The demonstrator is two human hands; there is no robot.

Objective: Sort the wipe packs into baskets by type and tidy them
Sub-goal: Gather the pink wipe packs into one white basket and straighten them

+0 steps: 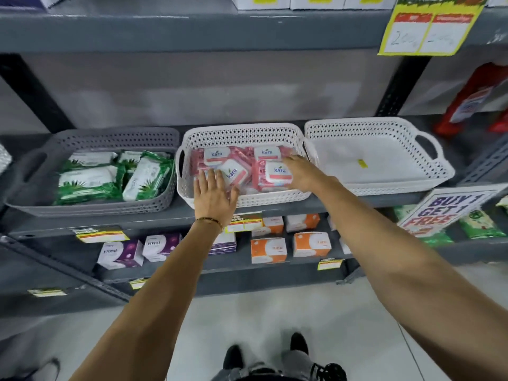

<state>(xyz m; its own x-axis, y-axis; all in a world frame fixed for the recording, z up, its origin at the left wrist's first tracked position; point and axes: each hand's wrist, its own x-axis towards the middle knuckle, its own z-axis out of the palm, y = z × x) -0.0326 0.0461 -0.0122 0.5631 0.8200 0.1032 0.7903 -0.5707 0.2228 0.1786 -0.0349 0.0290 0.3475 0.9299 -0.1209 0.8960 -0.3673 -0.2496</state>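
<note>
Wipe packs of two kinds lay sorted on a grey shelf (170,215). Pink packs (270,171), several with white "kara" lids, filled the middle white basket (242,134), lying flat and overlapping at mixed angles. Green packs (90,182) with leaf print sat in the grey basket (110,138) just to its left, one of them (148,177) tilted on its edge against the basket's right wall. A second white basket (384,127) stood just right of the middle one, holding only a small yellow tag (362,163) on its floor.

Both hands reached into the middle basket. The left hand (214,192) was open, fingers spread, palm down over the near rim with its fingertips resting on the front left pink packs; a thin bracelet (210,221) circled that wrist. The right hand (301,171) lay on the right side of the nearest right pink pack, fingers extended along its edge, loosely open rather than closed around it.

Below, a lower shelf carried purple boxes (121,254) and orange boxes (268,250). A "buy 1 get 1 free" sign (450,207) leaned at the right, and a yellow price card (428,26) hung from the shelf above.
</note>
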